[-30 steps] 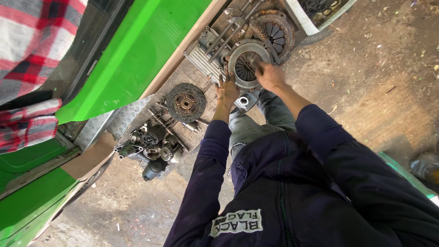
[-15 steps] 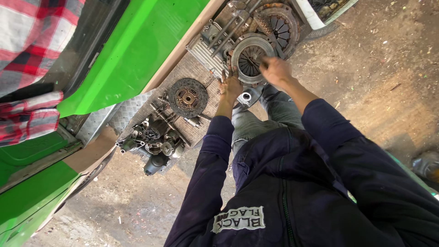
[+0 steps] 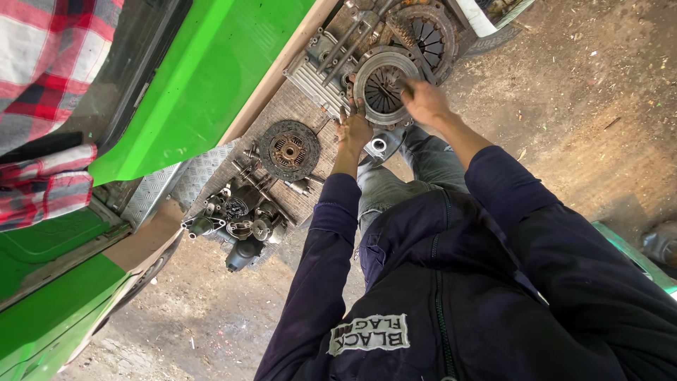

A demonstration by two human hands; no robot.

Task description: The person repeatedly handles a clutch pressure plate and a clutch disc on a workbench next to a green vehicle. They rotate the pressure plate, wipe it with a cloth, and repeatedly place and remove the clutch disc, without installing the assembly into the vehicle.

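A round grey clutch pressure plate lies on the metal chequer-plate floor of a green vehicle. My left hand grips its near-left rim. My right hand is closed over its right rim, fingers reaching toward the centre. Both arms are in dark navy sleeves. A smaller clutch disc with a splined hub lies flat to the left of my left hand, apart from it.
A second, rustier pressure plate sits behind the first, beside a finned metal housing with rods. A heap of small engine parts lies near the floor's edge. A person's red plaid sleeve is at far left. Below is dirt ground.
My right hand has slid further onto the pressure plate's rim. The left hand stays at the plate's near edge. The view has shifted slightly.
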